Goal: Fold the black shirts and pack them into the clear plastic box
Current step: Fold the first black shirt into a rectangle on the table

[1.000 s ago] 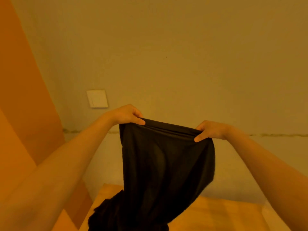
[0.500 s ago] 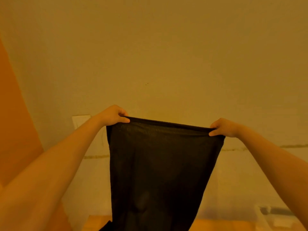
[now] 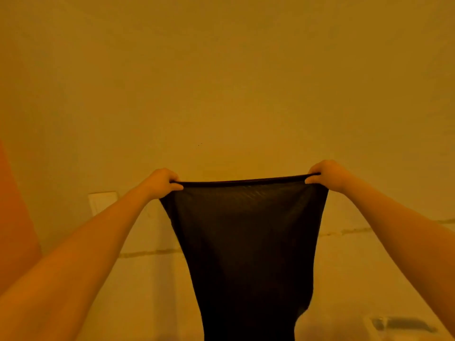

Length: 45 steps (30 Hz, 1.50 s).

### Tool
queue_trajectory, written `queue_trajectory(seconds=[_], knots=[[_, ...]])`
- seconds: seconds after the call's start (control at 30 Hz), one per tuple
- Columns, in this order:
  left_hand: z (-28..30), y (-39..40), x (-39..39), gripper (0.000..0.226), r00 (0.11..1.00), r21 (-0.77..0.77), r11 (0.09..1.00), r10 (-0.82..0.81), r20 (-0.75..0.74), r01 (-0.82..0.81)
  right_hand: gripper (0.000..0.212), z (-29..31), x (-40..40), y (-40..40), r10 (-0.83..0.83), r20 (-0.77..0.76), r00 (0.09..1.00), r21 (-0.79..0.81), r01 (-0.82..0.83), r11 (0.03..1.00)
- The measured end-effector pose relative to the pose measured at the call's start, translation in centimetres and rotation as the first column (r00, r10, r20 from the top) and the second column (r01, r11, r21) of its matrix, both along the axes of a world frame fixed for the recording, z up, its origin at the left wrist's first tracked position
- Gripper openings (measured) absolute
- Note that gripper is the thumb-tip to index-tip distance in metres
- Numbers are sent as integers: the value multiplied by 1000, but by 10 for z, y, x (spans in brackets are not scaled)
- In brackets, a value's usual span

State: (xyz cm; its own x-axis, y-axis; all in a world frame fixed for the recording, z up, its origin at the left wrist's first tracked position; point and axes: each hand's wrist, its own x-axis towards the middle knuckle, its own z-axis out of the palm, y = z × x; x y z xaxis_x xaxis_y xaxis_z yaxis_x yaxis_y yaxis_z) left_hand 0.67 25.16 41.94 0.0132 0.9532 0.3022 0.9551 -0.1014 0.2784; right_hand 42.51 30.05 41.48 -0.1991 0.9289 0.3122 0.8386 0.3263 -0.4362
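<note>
A: Head view, only one. Left hand [image 3: 161,180] fingers curled, thumb under, pinching the top-left corner of the black shirt [image 3: 246,242]. Right hand [image 3: 325,174] same thing on the top-right corner, fingers curled over the hem, thumb below

B: Shirt position?

A: Held up in the air in front of the wall [image 3: 221,82], top edge pulled taut between the two hands, nearly level. Fabric hangs straight down, narrowing toward the bottom, and runs out of frame at the lower edge

B: Box?

A: Lower right corner, a blurry clear plastic box [image 3: 403,324], only partly in frame, right of the hanging shirt and apart from it. Can't tell what's inside

B: Anything else?

A: Light switch plate [image 3: 103,203] on the wall, behind the left forearm
</note>
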Motion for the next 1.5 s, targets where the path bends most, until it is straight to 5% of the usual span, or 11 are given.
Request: queue_trajectory(seconds=[0.17,0.47,0.77,0.93,1.1,1.5], knots=[[13,3,18,13,967,242,970,-25,253,-38,15,17,21,0,-49,-102,994,210,70,975],[-10,1,33,8,863,64,997,-5,505,-32,6,8,60,-1,-66,-57,996,27,67,997],[-14,14,32,12,980,-30,998,60,188,-55,11,-6,78,20,-42,3,999,-42,42,998],[-27,14,38,12,939,-30,998,68,338,-62,11,-14,89,31,-9,-33,999,-52,7,999],[-44,19,46,17,967,-34,992,122,223,-118,7,-27,91,43,-16,-58,998,-89,11,996],[-79,31,72,9,859,59,980,136,493,-188,7,-68,109,64,-34,-273,961,-146,-7,989]])
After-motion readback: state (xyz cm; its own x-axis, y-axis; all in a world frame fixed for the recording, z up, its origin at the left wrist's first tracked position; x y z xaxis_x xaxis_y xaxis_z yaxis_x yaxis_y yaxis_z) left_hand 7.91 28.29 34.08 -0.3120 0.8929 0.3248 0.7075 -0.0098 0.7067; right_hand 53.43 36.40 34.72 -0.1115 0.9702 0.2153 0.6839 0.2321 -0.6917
